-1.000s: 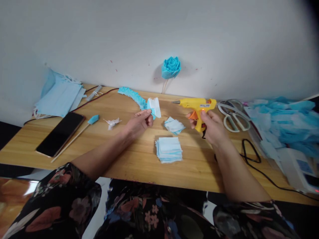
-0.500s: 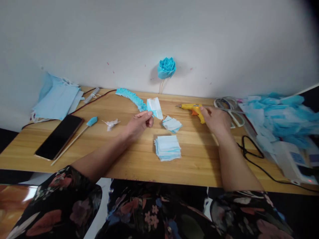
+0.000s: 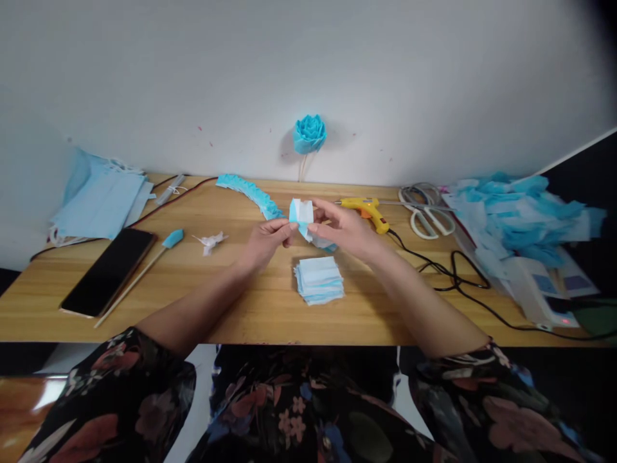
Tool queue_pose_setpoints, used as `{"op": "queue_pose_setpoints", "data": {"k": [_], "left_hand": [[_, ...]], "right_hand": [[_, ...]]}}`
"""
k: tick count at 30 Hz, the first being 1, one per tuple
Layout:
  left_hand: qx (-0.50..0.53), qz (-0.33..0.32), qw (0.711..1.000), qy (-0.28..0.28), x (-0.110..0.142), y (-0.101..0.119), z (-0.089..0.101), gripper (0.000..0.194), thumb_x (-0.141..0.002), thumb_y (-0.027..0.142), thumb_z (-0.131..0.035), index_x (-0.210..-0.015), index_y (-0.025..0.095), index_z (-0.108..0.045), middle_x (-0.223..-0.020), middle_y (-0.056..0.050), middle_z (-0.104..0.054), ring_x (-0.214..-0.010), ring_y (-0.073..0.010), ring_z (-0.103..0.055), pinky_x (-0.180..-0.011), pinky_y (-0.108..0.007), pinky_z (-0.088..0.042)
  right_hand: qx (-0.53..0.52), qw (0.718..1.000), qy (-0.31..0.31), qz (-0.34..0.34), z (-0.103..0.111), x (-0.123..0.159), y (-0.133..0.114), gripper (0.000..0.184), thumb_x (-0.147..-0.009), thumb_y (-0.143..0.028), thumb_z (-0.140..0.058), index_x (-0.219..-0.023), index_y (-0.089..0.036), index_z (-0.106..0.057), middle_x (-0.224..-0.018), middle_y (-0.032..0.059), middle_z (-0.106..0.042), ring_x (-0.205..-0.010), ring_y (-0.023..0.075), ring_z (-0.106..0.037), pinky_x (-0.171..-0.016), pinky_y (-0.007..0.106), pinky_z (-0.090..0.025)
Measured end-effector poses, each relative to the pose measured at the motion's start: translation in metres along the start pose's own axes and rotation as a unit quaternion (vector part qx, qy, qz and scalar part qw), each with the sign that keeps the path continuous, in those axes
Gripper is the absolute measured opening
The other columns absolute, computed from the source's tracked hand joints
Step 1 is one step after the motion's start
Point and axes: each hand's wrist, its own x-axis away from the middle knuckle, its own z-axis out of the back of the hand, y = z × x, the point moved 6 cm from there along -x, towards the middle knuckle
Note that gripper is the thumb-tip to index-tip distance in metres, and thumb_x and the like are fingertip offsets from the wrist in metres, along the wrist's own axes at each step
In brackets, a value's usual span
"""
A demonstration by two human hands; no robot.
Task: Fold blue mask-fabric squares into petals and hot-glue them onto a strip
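My left hand [image 3: 267, 241] pinches a blue-and-white piece of mask fabric [image 3: 301, 213] at its lower left corner. My right hand [image 3: 340, 228] touches the same piece from the right, thumb low and fingers behind its edge. A yellow glue gun [image 3: 366, 211] lies on the table just beyond my right hand. Under that hand a small pile of folded pieces [image 3: 328, 245] is mostly hidden. Nearer to me sits a square stack of cut fabric pieces [image 3: 319, 280]. A curved row of folded blue pieces [image 3: 250, 193] runs behind my left hand.
A blue fabric flower [image 3: 309, 135] on a stick leans at the wall. To the left lie face masks [image 3: 103, 199], a phone [image 3: 110, 273] and a blue-tipped stick [image 3: 139, 276]. Scissors [image 3: 429, 222], a cable [image 3: 456, 280], a power strip [image 3: 537, 292] and blue scraps [image 3: 520, 206] occupy the right.
My right hand has let go of the glue gun, leaving it on the table, and has moved left to the fabric piece. The piece now looks folded over.
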Motion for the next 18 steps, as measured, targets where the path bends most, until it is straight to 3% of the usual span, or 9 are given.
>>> {"op": "queue_pose_setpoints", "data": {"k": [7,12,15,18], "left_hand": [[-0.006,0.011,1.000,0.015,0.000,0.004,-0.001,0.045,-0.079,0.048,-0.081,-0.053,0.018,-0.060,-0.054,0.002,-0.053,-0.057,-0.0102,-0.044,-0.061,-0.027,-0.037],[0.043,0.023,0.999,0.000,0.000,0.000,-0.003,0.052,-0.079,0.061,-0.079,-0.057,0.017,-0.062,-0.057,0.000,-0.056,-0.056,-0.0099,-0.047,-0.059,-0.026,-0.038],[0.077,0.043,0.996,-0.011,-0.001,-0.004,-0.005,0.050,-0.075,0.062,-0.081,-0.066,0.016,-0.064,-0.059,0.001,-0.058,-0.056,-0.0093,-0.048,-0.058,-0.025,-0.039],[0.110,0.073,0.991,0.011,-0.002,-0.009,-0.003,0.043,-0.075,0.055,-0.085,-0.087,0.017,-0.069,-0.058,0.003,-0.058,-0.054,-0.0089,-0.048,-0.056,-0.024,-0.038]], "right_hand": [[-0.045,0.999,0.006,-0.018,-0.009,-0.010,0.005,0.047,-0.077,-0.033,-0.072,-0.122,-0.020,-0.071,-0.095,0.0010,-0.073,-0.079,0.0151,-0.061,-0.071,0.028,-0.050],[-0.065,0.998,0.012,-0.016,-0.011,-0.014,0.008,0.037,-0.076,-0.038,-0.073,-0.108,-0.019,-0.073,-0.089,0.0006,-0.073,-0.076,0.0156,-0.061,-0.069,0.028,-0.049],[-0.087,0.996,0.036,-0.007,-0.012,-0.013,0.011,0.035,-0.075,-0.041,-0.075,-0.103,-0.019,-0.073,-0.091,0.0016,-0.073,-0.082,0.0172,-0.063,-0.075,0.030,-0.050],[-0.119,0.991,0.064,-0.011,-0.012,-0.011,0.014,0.030,-0.076,-0.041,-0.075,-0.098,-0.020,-0.073,-0.090,0.0015,-0.074,-0.086,0.0184,-0.065,-0.078,0.032,-0.051]]}}
